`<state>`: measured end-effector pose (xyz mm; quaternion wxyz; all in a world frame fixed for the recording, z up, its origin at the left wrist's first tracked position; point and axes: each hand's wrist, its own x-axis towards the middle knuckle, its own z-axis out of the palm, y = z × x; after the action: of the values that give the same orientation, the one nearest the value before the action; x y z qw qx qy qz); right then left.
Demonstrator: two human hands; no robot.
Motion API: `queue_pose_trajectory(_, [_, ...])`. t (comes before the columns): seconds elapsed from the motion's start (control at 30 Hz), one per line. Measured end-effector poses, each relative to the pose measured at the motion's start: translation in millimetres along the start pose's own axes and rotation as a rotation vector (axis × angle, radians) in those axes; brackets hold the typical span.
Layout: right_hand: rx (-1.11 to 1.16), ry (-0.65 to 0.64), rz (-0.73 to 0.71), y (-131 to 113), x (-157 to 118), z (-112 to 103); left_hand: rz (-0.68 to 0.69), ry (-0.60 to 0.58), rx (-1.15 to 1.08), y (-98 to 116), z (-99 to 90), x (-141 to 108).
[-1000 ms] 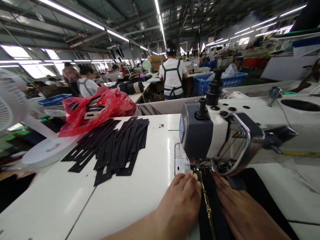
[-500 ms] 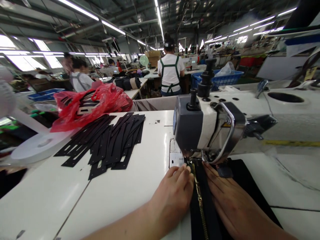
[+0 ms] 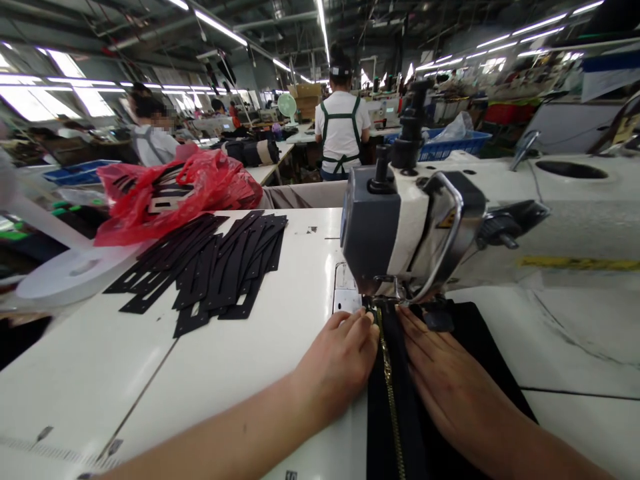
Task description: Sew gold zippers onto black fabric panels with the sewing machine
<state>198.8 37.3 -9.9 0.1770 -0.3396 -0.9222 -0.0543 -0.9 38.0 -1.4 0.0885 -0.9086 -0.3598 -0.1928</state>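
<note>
A long black fabric piece (image 3: 480,360) with a brass-toothed zipper (image 3: 391,393) lies under the needle area of a sewing machine (image 3: 400,227). The metal zipper slider (image 3: 387,370) sits between my hands. My left hand (image 3: 343,360) has its fingers bent and pressed together at the zipper's left edge, just in front of the presser foot. To the right of the zipper, my right hand (image 3: 445,367) lies flat on the black fabric, fingers stretched toward the needle. The needle tip itself is hidden behind the machine head.
Black strips with cut-out slots (image 3: 215,267) are piled on the white table (image 3: 240,387) at left. Behind them is a red plastic bag (image 3: 175,193), beside a white fan base (image 3: 75,267). A blue basket (image 3: 450,145) stands beyond the machine; co-workers (image 3: 343,127) sit farther back.
The whole scene sits slightly higher and farther left as my view tilts. Both hands keep nearly the same place at the machine; the zipper and fabric show little movement relative to it.
</note>
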Motion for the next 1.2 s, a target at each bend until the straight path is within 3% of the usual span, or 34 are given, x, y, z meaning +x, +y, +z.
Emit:
queue_pose_trajectory(0.47, [0.03,0.068,-0.021,15,10,9,-0.022,-0.112,-0.035,-14,2.2,14])
queue_pose_trajectory(0.6, [0.053,0.048,-0.006,16,9,6,-0.057,-0.055,-0.091,-15,1.7,11])
queue_pose_trajectory(0.87, [0.012,0.086,0.002,-2,-12,5,-0.016,0.168,-0.128,10,-4.4,-11])
queue_pose_trajectory(1.2, [0.016,0.104,-0.009,5,0,6,0.007,0.075,-0.156,-2,-5.3,0])
